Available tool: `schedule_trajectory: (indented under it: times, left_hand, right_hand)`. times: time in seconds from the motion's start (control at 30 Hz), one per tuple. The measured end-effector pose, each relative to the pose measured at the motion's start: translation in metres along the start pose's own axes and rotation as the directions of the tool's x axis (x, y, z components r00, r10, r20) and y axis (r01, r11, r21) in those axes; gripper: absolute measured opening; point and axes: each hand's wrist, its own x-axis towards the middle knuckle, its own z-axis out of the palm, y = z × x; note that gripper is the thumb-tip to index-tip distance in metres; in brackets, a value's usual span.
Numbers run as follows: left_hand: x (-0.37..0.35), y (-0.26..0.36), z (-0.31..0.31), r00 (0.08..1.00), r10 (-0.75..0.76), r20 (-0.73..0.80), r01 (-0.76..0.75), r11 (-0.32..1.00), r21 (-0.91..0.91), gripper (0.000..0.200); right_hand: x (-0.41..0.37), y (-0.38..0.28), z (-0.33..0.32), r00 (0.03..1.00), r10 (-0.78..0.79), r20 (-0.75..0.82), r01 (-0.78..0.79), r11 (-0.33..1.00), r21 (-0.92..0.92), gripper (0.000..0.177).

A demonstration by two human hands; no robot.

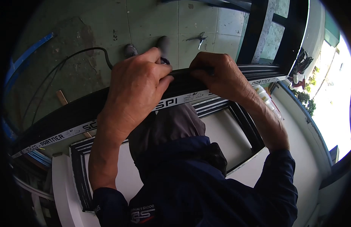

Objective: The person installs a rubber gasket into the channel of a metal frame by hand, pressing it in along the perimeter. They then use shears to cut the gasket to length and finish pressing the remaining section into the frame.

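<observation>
Black frame profile runs 8 to 2 o'clock. Left hand at centre pinches its top edge, thumb to fingers. Right hand at 1 o'clock, fingers curled, clamped on same edge. Pliers on floor at 12.

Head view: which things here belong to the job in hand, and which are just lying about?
In hand:
black bar, gripped by the fingers of the left hand and right hand

Lying about, on the floor:
pliers
cable
wood strip

Tiled floor: pliers, black cable.
</observation>
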Motion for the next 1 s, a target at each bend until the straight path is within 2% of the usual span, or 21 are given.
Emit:
schedule_trajectory:
  times: [0.07,0.17,0.3,0.37,0.47,0.57,0.67,0.77,0.87,1.0]
  left_hand:
    - [-0.009,-0.003,-0.009,0.999,-0.049,-0.006,0.049,0.999,0.001,0.020]
    - [-0.008,-0.004,-0.008,1.000,0.004,-0.007,-0.004,1.000,-0.012,0.019]
    - [-0.002,-0.013,-0.003,0.996,0.093,0.018,-0.093,0.996,0.012,0.017]
    - [-0.002,-0.014,-0.003,0.995,0.091,0.029,-0.091,0.996,0.016,0.016]
    - [-0.002,-0.015,-0.003,0.996,0.089,0.026,-0.090,0.996,0.023,0.015]
    - [-0.003,-0.015,-0.002,0.996,0.089,0.019,-0.090,0.996,0.023,0.015]
    - [-0.004,-0.016,0.001,0.995,0.094,0.021,-0.095,0.995,0.019,0.014]
    - [-0.002,-0.016,0.000,0.995,0.101,0.020,-0.101,0.995,0.023,0.012]
    - [-0.003,-0.017,0.000,0.995,0.094,0.020,-0.095,0.995,0.022,0.011]
    - [-0.003,-0.018,0.002,0.996,0.084,0.019,-0.084,0.996,0.037,0.011]
  right_hand:
    - [0.002,0.005,0.000,0.999,-0.038,0.010,0.037,0.995,0.092,0.014]
    - [0.009,-0.004,-0.005,0.993,-0.026,0.114,0.011,0.992,0.128,0.014]
    - [0.007,-0.007,0.004,0.999,-0.010,0.052,0.011,1.000,-0.022,0.016]
    - [0.006,-0.006,0.004,0.999,-0.033,0.016,0.034,0.997,-0.063,0.016]
    - [0.009,-0.013,-0.001,0.995,0.021,0.099,-0.036,0.986,0.160,0.015]
    - [0.015,-0.015,0.005,0.994,-0.007,0.113,-0.005,0.994,0.107,0.015]
    - [0.011,-0.017,0.012,0.999,-0.005,0.036,0.006,0.999,-0.041,0.017]
    - [0.012,-0.013,0.012,0.997,-0.064,0.037,0.061,0.995,0.078,0.017]
    - [0.017,-0.026,0.011,0.992,-0.071,0.102,0.061,0.993,0.097,0.013]
    - [0.014,-0.031,0.019,0.998,-0.037,0.056,0.040,0.998,-0.054,0.013]
